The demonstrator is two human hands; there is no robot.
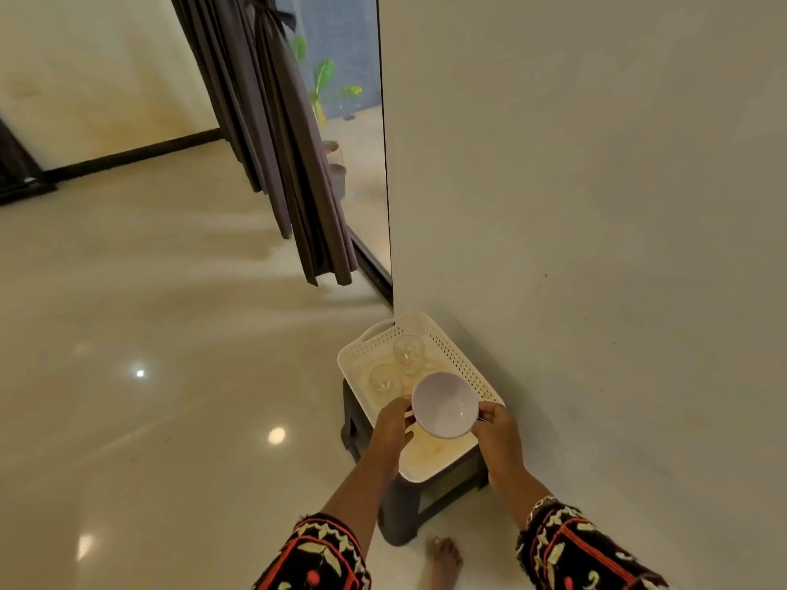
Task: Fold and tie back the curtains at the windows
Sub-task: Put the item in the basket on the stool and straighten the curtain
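Hands meet over a white perforated tray [458,355] that sits on a dark stool [404,511] by the right wall: the left hand [394,425] and right hand [496,425] each grip an opposite edge of a pale lilac bowl [445,405], tilted with its hollow facing up. Two clear glasses [408,349], seemingly upside down, sit in the tray's far end. Dark curtains [277,134] hang far off at the glass door, gathered by a tie [272,12] near the top, well apart from both hands.
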